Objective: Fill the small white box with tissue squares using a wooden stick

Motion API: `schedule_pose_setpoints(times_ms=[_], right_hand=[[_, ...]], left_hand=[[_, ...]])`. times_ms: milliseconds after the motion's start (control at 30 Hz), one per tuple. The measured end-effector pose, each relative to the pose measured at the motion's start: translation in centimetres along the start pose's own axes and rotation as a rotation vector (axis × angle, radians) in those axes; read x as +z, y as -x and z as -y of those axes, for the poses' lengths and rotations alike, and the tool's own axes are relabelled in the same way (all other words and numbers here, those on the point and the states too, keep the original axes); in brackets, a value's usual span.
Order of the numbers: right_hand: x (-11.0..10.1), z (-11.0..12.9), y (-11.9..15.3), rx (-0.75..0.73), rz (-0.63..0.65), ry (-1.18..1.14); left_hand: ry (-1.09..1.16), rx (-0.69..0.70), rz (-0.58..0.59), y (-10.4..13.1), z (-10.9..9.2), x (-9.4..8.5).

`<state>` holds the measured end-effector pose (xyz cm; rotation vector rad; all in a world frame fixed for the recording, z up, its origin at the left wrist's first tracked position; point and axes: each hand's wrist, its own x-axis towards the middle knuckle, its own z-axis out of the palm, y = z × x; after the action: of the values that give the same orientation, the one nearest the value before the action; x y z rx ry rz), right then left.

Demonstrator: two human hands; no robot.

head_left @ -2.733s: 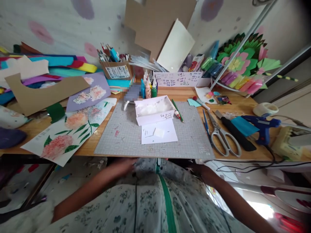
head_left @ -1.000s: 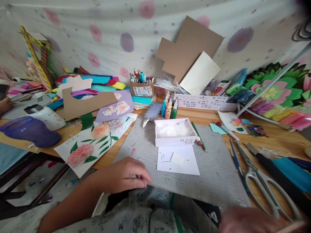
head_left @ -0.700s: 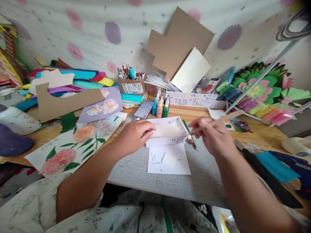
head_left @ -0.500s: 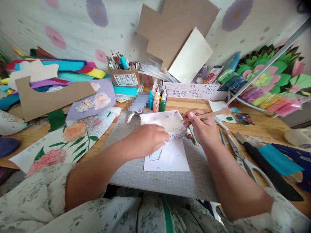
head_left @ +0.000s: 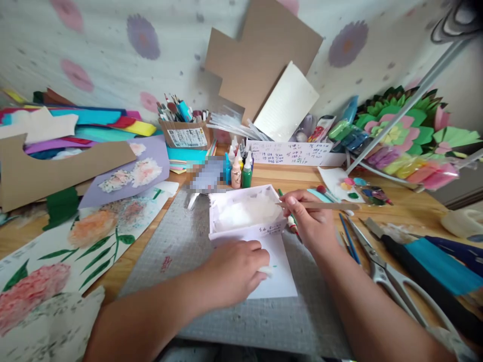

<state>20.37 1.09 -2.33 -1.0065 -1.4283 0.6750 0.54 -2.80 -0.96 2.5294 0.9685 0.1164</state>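
My left hand (head_left: 237, 271) is closed over the white paper sheet (head_left: 281, 284), its fingertips pinching a small white piece (head_left: 266, 270) that looks soft; its kind is unclear. In my right hand (head_left: 313, 218) is a flat wooden craft stick (head_left: 335, 205), gripped between thumb and fingers. The stick's narrow end reaches left over the right rim of a shallow white paper box (head_left: 230, 232) with handwriting on its front wall. White, fluffy-looking material (head_left: 245, 211) fills part of the box. Paper and box rest on a grey cutting mat (head_left: 162, 281).
Glue or paint bottles (head_left: 247, 176) stand behind the box. Scissors (head_left: 377, 264), a black-handled knife (head_left: 411, 271) and brushes (head_left: 350, 241) lie to the right. On the left is a flower picture (head_left: 98, 241). Behind sits a pencil box (head_left: 184, 133).
My left hand has moved from above the box toward me, and a white piece now shows at its fingertips. The box interior is uncovered. My right hand still holds the stick, now lying more level.
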Motion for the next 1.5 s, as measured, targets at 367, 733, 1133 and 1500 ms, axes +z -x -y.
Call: schedule_pose_setpoints(times_ms=[367,733,1133,1500], right_hand=[[1.8,1.4,2.3,-0.018,0.156,-0.426],[1.8,2.4,1.9,0.055,0.493,-0.633],[1.1,2.1,1.5,0.202,0.583,-0.665],[0.7,2.7,0.7,-0.207,0.555,-0.003]], left_hand=[[1.185,-0.258,-0.576,-0.1,1.2,-2.0],[0.799,-0.197,-0.55,0.4,1.6,-1.3],[0.58,-0.062,-0.761,0.8,2.1,-2.4],[1.129,-0.153,-0.701,0.4,2.1,-2.4]])
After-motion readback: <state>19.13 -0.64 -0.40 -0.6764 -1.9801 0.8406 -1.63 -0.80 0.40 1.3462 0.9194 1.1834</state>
